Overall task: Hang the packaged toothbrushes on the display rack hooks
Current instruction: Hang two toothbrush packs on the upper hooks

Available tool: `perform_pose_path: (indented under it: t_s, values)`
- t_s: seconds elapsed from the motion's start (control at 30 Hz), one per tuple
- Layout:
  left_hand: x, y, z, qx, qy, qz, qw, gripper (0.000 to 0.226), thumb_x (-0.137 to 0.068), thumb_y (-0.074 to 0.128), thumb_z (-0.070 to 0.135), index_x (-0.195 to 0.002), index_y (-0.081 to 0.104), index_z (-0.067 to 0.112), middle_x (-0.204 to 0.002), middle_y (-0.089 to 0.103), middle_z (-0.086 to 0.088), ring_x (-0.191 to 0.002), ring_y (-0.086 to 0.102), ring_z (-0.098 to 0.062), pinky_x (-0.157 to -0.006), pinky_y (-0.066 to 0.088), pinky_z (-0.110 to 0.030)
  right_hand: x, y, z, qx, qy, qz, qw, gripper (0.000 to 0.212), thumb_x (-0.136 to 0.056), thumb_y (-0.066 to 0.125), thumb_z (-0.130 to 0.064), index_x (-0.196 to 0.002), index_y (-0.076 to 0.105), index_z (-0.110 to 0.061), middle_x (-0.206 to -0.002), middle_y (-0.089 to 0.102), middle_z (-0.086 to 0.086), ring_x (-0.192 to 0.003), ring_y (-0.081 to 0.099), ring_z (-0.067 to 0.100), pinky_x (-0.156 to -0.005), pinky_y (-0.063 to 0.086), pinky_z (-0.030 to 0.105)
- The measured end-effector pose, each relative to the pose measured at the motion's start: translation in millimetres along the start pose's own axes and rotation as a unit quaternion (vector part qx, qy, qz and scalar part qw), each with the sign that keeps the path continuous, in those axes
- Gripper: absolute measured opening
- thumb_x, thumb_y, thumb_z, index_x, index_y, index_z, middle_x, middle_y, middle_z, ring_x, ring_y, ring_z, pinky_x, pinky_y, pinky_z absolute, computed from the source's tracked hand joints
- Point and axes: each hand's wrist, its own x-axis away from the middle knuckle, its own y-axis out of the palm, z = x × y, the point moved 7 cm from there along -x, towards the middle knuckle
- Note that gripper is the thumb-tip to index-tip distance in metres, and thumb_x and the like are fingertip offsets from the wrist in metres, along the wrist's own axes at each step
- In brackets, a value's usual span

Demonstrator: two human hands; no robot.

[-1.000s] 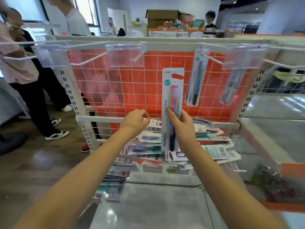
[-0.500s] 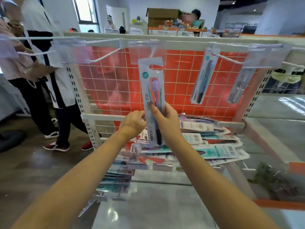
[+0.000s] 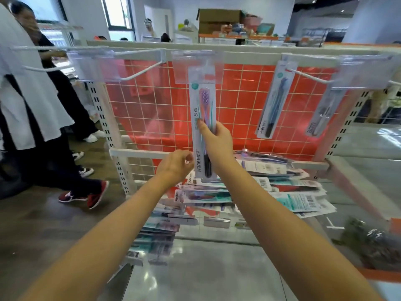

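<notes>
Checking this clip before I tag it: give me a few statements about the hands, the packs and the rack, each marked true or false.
1. The right hand grips a toothbrush pack raised to the middle label holder. True.
2. The left hand holds a second pack. False: its fingers are curled and hold nothing.
3. Two packs already hang on hooks to the right. True: one and another farther right.
4. The leftmost hook is full of packs. False: it carries none.
5. Loose packs lie in a pile below the grid. True.
</notes>
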Motion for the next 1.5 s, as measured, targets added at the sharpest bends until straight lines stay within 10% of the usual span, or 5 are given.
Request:
perform_pose_path:
  t_s: [0.37,0.7,0.9,1.5]
  values:
    - [-15,1,-23,-0.034,0.034,-0.013,0.999,0.022,-0.094,0.05,0.028,-0.101,0.064,0.013,-0.098,0.062,0.001,-0.084,0.054,-0.014,-0.07,0.042,-0.028,-72,8,16,0.012,0.051,0.019,0.998,0.026,-0.094,0.056,-0.035,-0.075,0.049,-0.019,-0.069,0.051,-0.003,-0.057,0.045,0.01,-0.051,0.039,0.021]
    - [-27,6,-54,-0.013,0.014,-0.023,1.0,0.022,-0.095,0.048,0.028,-0.093,0.063,0.012,-0.086,0.065,0.0,-0.073,0.06,-0.016,-0.069,0.053,-0.031,-126,15,32,0.028,0.068,0.061,0.995,0.028,-0.09,0.058,-0.041,-0.075,0.049,-0.021,-0.091,0.06,0.007,-0.083,0.058,0.022,-0.081,0.052,0.043]
    - [-37,4,-58,-0.011,0.021,-0.014,1.0,0.021,-0.097,0.047,0.028,-0.094,0.063,0.015,-0.078,0.06,0.007,-0.062,0.053,-0.007,-0.052,0.038,-0.019,-145,11,32,0.053,0.076,0.065,0.994,0.029,-0.091,0.058,-0.041,-0.073,0.046,-0.022,-0.079,0.054,-0.001,-0.076,0.054,0.018,-0.068,0.047,0.032]
    - [-61,22,-17,0.006,0.071,-0.032,0.997,0.025,-0.095,0.051,0.031,-0.11,0.064,0.015,-0.112,0.063,0.001,-0.096,0.056,-0.013,-0.08,0.045,-0.027,-135,-49,41,0.2,0.053,0.013,0.978,0.037,-0.093,0.058,-0.025,-0.124,0.05,-0.007,-0.121,0.055,0.004,-0.103,0.05,0.015,-0.084,0.039,0.026]
